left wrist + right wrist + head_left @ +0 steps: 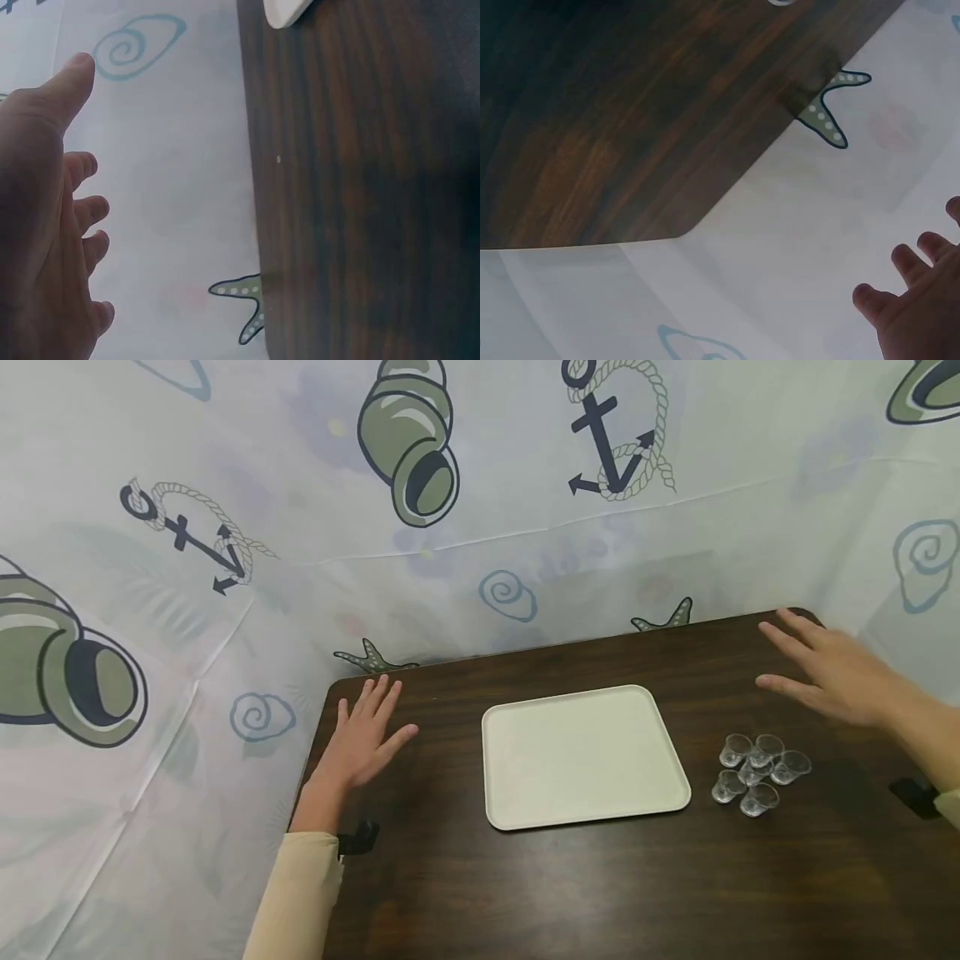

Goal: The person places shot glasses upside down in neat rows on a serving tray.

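A white rectangular tray (585,760) with a low rim lies in the middle of the dark wooden table. To its right, several small clear glass cups (756,770) stand in a close cluster. My left hand (358,739) is held over the table's left side, left of the tray, its fingers spread and holding nothing. Beyond the cups, over the right side, my right hand (836,672) is raised with spread fingers and also holds nothing. The left wrist view has the left hand (56,210) at its left edge; the right hand (922,300) shows at the lower right of its own view.
The dark table (585,893) has a rounded far left corner and its far edge runs along a pale cloth backdrop (315,460) printed with shells, anchors and starfish. A dark wrist strap device (362,837) sits at the left sleeve cuff.
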Demonstrator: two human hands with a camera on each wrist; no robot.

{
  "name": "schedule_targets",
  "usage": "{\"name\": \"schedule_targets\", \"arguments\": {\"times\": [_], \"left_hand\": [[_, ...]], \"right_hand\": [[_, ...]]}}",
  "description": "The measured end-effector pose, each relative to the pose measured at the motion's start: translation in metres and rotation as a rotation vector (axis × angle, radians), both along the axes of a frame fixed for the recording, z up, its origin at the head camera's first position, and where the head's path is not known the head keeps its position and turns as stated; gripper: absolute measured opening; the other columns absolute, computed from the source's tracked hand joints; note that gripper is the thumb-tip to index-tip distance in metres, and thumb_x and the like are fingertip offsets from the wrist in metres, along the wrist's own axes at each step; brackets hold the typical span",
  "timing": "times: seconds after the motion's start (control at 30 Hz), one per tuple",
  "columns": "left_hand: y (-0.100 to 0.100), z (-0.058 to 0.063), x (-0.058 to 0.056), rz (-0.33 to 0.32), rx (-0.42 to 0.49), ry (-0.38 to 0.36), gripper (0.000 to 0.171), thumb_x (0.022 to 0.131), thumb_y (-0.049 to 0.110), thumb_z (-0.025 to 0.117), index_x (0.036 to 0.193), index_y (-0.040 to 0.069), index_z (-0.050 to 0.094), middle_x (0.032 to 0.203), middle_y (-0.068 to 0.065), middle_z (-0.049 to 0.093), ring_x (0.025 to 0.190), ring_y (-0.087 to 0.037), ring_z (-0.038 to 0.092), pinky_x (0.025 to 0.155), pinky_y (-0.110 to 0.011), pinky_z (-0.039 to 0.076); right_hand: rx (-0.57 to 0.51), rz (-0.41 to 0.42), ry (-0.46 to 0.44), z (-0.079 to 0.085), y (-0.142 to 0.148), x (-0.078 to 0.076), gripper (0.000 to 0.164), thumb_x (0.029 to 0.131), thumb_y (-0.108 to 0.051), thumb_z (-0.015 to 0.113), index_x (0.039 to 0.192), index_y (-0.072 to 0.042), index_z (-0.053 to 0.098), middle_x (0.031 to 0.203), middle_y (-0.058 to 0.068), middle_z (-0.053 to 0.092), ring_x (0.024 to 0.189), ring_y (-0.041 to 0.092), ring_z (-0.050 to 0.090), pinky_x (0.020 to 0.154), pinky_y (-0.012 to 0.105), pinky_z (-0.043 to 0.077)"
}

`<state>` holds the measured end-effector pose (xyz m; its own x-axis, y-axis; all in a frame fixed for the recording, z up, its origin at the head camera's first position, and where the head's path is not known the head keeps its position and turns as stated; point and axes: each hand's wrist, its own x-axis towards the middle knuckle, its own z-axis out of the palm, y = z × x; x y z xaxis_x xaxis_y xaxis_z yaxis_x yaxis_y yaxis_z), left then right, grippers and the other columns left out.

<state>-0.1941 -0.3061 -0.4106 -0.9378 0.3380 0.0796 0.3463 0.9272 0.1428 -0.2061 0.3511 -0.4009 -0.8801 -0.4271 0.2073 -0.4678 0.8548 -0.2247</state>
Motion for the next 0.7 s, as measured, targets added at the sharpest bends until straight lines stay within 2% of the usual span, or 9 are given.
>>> {"name": "schedule_targets", "arguments": {"times": [0.2, 0.43, 0.57, 0.7], "left_hand": [[0.011, -0.024, 0.006, -0.048, 0.032, -0.030, 0.079, 0.098, 0.062, 0.041, 0.160, 0.023, 0.010, 0.165, -0.004, 0.004, 0.150, -0.026, -0.001, 0.110, -0.068, 0.002], [0.022, -0.048, 0.018, -0.077, 0.052, -0.075, 0.079, 0.097, 0.063, 0.042, 0.159, 0.022, 0.016, 0.164, -0.004, 0.008, 0.150, -0.030, 0.007, 0.110, -0.069, 0.005], [0.030, -0.060, 0.023, -0.080, 0.066, -0.092, 0.079, 0.096, 0.065, 0.040, 0.159, 0.024, 0.016, 0.164, -0.002, 0.009, 0.150, -0.028, 0.008, 0.111, -0.067, 0.005], [0.040, -0.074, 0.029, -0.100, 0.097, -0.115, 0.079, 0.096, 0.067, 0.040, 0.159, 0.025, 0.017, 0.164, -0.001, 0.010, 0.150, -0.029, 0.010, 0.111, -0.067, 0.008]], "right_hand": [[-0.013, -0.034, -0.079, -0.008, 0.005, 0.015, 0.084, 0.094, -0.037, 0.066, 0.159, -0.014, 0.017, 0.160, 0.025, 0.013, 0.126, 0.064, 0.031, 0.099, 0.072, 0.023], [-0.054, -0.090, -0.217, -0.023, 0.010, 0.036, 0.080, 0.098, -0.039, 0.060, 0.160, -0.017, 0.013, 0.162, 0.021, 0.008, 0.134, 0.060, 0.024, 0.095, 0.074, 0.024], [-0.084, -0.082, -0.288, -0.030, 0.014, 0.045, 0.070, 0.101, -0.036, 0.054, 0.157, -0.009, 0.022, 0.157, 0.029, 0.018, 0.132, 0.060, 0.027, 0.093, 0.073, 0.027], [-0.090, -0.068, -0.342, -0.041, 0.017, 0.055, 0.056, 0.104, -0.033, 0.049, 0.147, 0.002, 0.040, 0.145, 0.034, 0.037, 0.124, 0.059, 0.039, 0.090, 0.070, 0.035]]}}
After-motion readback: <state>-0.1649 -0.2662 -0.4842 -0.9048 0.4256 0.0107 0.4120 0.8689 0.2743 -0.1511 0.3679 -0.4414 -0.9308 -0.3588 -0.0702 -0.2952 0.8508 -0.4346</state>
